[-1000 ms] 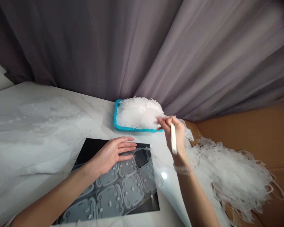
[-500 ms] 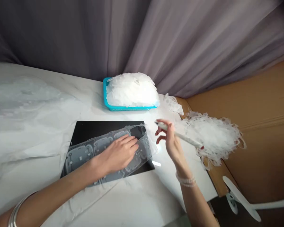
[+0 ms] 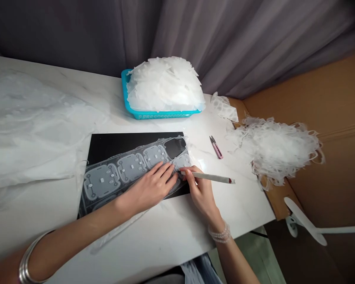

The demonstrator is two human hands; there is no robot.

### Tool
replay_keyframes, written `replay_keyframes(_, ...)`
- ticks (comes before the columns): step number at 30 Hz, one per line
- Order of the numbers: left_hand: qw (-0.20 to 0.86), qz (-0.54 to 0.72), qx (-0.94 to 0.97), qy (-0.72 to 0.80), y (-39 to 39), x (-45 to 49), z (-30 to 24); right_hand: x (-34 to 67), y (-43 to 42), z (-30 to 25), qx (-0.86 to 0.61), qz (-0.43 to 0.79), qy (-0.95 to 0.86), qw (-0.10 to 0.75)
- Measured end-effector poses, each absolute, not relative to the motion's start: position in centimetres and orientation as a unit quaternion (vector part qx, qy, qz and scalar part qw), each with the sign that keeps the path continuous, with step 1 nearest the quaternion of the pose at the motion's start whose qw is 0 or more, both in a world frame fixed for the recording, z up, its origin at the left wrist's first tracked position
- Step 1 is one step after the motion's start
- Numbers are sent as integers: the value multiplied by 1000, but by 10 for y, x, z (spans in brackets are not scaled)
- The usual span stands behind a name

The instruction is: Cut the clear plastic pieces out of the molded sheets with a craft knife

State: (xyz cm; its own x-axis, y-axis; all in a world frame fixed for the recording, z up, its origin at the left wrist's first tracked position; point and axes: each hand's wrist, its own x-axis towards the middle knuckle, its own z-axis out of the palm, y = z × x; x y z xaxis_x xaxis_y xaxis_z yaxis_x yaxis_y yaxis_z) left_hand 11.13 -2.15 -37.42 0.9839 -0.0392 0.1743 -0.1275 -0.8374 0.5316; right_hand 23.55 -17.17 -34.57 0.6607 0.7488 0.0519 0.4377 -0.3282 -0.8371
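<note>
A translucent sheet of moulded parts [image 3: 130,167] lies across a black mat [image 3: 118,144] on the white table. My left hand [image 3: 152,187] rests flat on the sheet, fingers stretched out. My right hand [image 3: 199,191] pinches a thin white pen-like tool [image 3: 213,178], whose tip touches the sheet's right end beside my left fingertips. One cell at the sheet's right end shows the black mat through it.
A turquoise tray [image 3: 154,114] heaped with white cut pieces [image 3: 164,85] stands behind the mat. Small pink snips [image 3: 215,147] lie to the right. A pile of white offcuts [image 3: 278,148] spills over the table's right edge. Clear film [image 3: 32,126] covers the left. Cardboard [image 3: 328,118] stands at right.
My right hand came down from the tray and brought the tool's tip onto the sheet. My left hand slid toward the sheet's right end. The view tilted down.
</note>
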Motion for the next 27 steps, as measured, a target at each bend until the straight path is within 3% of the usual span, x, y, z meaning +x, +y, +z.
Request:
replay_keyframes(6,262,42,962,-58,-20,111,-370,237,-170,-349,-788,150,-425,419)
replay_keyframes(19,360,49,931,-35,-20,111,-370,235,-170,-351,-794,127,-445,393)
replay_keyframes(27,325,31,944,-44,-20,111,-365,230,-175,-350,-802,109,-455,371)
